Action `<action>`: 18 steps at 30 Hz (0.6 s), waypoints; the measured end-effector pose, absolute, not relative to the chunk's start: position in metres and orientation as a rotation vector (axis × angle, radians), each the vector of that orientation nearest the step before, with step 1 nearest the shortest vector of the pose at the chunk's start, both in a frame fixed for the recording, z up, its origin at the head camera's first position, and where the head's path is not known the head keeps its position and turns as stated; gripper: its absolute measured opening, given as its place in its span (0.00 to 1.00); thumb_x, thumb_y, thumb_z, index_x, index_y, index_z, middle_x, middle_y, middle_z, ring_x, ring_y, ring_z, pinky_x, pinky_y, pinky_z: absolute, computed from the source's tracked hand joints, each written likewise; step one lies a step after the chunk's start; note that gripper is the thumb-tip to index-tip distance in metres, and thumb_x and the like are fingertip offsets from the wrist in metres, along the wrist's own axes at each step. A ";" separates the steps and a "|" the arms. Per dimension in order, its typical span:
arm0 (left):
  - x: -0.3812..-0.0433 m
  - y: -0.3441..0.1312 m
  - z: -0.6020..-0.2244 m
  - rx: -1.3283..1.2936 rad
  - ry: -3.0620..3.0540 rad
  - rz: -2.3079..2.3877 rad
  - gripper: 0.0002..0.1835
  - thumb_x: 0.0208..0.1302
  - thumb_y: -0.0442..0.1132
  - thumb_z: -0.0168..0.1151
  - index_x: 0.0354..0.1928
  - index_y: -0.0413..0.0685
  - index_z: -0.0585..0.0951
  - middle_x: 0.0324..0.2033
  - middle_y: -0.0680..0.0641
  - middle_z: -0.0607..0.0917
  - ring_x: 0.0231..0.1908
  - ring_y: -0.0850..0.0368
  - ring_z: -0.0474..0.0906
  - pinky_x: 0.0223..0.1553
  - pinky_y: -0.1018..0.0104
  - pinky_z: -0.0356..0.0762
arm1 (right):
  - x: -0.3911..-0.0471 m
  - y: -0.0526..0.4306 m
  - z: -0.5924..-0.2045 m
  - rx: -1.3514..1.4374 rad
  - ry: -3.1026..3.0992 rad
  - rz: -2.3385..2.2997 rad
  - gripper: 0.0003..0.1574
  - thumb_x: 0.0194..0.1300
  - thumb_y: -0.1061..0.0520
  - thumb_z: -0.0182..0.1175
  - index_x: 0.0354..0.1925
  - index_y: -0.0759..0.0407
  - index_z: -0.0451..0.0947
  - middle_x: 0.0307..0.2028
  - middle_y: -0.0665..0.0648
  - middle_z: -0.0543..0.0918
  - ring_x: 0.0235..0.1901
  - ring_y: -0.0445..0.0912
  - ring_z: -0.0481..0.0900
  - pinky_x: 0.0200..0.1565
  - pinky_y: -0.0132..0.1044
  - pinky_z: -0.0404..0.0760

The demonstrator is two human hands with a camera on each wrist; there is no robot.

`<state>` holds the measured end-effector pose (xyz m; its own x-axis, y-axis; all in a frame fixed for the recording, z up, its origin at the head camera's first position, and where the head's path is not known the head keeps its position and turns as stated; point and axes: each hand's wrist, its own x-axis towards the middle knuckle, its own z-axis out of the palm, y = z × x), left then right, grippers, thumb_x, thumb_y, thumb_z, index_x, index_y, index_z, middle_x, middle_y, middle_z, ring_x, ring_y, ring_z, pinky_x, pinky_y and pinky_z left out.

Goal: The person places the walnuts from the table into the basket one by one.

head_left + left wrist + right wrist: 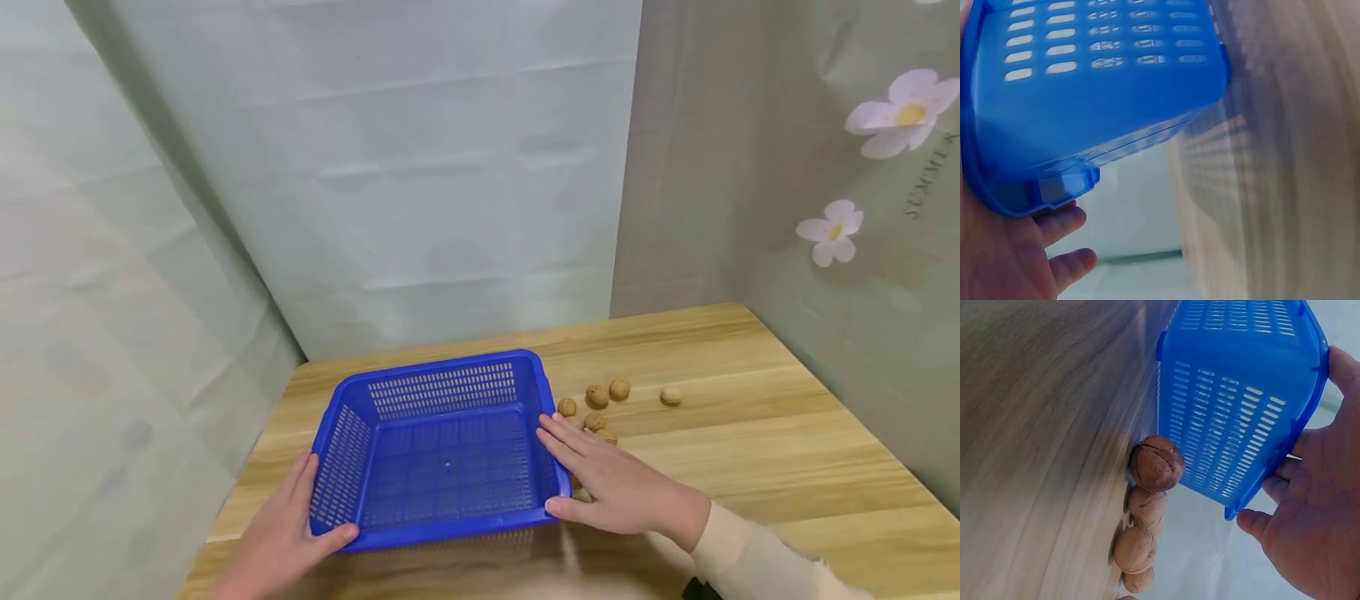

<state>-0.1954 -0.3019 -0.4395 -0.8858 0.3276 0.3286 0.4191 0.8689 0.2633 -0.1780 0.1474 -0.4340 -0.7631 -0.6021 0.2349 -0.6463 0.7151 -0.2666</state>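
Observation:
A blue rectangular plastic basket (450,475) with slotted walls shows a bare inside in the head view. My left hand (281,521) grips its left side, the thumb over the rim at the near corner. On the right side, my right hand (611,483) holds the rim with spread fingers; its thumb lies at the near right corner. Several walnuts (597,396) lie on the table just past the right rim, partly hidden by my right hand. A dark brown walnut (1157,464) is close beside the basket wall in the right wrist view.
A wood-grain table (757,450) carries everything. One paler nut (671,396) lies apart, to the right of the group. Pale hanging cloth (450,183) encloses the back and sides, with printed flowers (832,233) on the right. A small black object (701,590) shows under the right sleeve.

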 end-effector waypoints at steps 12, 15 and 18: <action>-0.200 -0.305 -0.434 -0.577 -2.828 -0.544 0.63 0.48 0.63 0.71 0.72 0.30 0.49 0.72 0.30 0.49 0.66 0.29 0.55 0.59 0.35 0.62 | -0.180 0.150 -0.432 1.042 -2.791 0.595 0.52 0.67 0.31 0.50 0.75 0.57 0.48 0.75 0.56 0.47 0.73 0.52 0.45 0.67 0.53 0.58; -0.198 -0.303 -0.433 -0.577 -2.818 -0.541 0.63 0.47 0.63 0.72 0.71 0.28 0.51 0.71 0.29 0.51 0.66 0.29 0.55 0.59 0.35 0.62 | -0.181 0.158 -0.426 1.027 -2.801 0.709 0.51 0.67 0.32 0.52 0.76 0.54 0.48 0.75 0.55 0.48 0.72 0.52 0.49 0.65 0.55 0.61; -0.193 -0.301 -0.433 -0.568 -2.819 -0.536 0.62 0.47 0.63 0.72 0.70 0.26 0.53 0.70 0.28 0.52 0.66 0.29 0.56 0.59 0.35 0.63 | -0.185 0.174 -0.419 0.932 -2.801 0.811 0.47 0.67 0.35 0.54 0.75 0.50 0.52 0.73 0.54 0.55 0.61 0.48 0.71 0.56 0.53 0.73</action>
